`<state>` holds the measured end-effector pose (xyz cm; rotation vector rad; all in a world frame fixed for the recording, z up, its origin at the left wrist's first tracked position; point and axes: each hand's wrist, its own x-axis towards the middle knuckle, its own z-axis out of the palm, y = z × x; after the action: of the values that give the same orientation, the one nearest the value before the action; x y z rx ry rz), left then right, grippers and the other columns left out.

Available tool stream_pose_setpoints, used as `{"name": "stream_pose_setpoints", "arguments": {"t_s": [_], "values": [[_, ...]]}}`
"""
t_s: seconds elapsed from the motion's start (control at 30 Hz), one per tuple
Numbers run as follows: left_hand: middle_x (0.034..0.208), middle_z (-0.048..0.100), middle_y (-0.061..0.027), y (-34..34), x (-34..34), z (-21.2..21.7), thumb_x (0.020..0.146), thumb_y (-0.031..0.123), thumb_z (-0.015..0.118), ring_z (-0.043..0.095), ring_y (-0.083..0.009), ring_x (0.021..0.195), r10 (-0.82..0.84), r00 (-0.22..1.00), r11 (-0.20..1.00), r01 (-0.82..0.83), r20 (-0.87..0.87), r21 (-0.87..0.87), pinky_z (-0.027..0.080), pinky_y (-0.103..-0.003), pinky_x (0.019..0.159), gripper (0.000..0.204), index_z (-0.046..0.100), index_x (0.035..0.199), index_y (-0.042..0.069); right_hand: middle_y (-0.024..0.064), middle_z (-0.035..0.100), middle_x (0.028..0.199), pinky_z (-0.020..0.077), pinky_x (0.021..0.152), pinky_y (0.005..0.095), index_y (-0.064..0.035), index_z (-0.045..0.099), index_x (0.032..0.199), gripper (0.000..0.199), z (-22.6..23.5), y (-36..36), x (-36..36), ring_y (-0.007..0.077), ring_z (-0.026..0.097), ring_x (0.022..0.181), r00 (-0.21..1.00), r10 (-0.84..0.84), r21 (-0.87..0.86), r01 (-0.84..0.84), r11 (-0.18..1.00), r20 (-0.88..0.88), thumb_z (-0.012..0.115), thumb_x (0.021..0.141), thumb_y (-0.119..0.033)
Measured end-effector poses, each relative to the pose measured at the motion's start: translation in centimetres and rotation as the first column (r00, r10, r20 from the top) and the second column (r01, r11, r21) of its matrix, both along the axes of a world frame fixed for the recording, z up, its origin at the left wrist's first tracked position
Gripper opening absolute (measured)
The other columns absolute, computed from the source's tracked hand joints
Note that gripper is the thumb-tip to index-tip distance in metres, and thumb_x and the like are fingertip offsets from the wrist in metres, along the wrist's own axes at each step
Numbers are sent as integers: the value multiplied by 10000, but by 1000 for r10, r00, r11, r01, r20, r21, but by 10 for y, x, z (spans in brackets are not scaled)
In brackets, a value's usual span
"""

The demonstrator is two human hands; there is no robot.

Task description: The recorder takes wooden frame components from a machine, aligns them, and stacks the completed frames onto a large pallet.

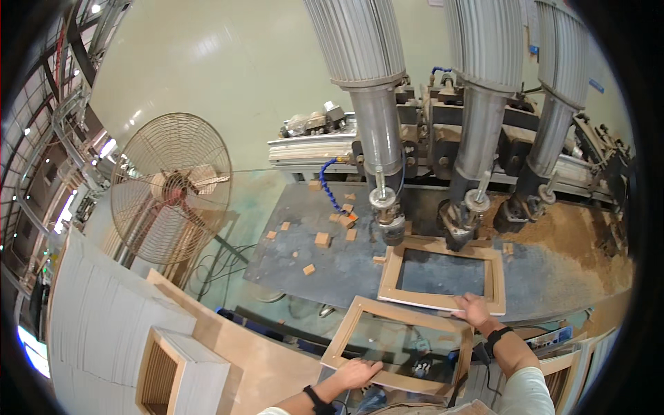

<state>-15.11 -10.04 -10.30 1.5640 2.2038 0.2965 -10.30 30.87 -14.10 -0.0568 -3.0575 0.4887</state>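
Two rectangular wooden frames lie close together in front of me. The nearer wooden frame (413,315) is tilted over the table's front edge, its near rail gripped by my left hand (357,373) with the fingers curled over the wood. Farther back, the other wooden frame (391,271) rests on the grey table (287,252), below the machine heads. My right hand (474,310) is closed at its near rail, towards the right corner. That hand is also beside the near frame's far right corner; whether it touches it I cannot tell.
Three machine heads (391,225) with ribbed grey motors (363,45) stand over the table. Small wood blocks (322,240) lie scattered left, near a blue hose (326,183). Sawdust (567,232) covers the right. A caged fan (173,190) and stacked frames (183,373) stand left.
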Motion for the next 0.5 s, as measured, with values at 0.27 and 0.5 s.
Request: {"name": "stream_pose_setpoints", "arguments": {"t_s": [0.27,0.5], "values": [[751,587,-77,-156,41,139,728,194,637,622,-289,714,399,885,898,-430,-240,-93,507,-399,619,253,585,958,105,82,578,1080,332,958,502,-96,637,985,551,-76,0,-40,308,495,1072,959,-8,-33,-1,999,-282,812,484,-242],[683,550,-68,-295,127,209,672,434,756,586,-261,609,735,253,460,-867,-629,189,477,-382,533,393,607,852,117,156,480,1289,309,1020,482,-78,574,1181,698,-60,-4,-36,340,440,1190,990,-138,4,138,990,-38,822,540,-195]]}}
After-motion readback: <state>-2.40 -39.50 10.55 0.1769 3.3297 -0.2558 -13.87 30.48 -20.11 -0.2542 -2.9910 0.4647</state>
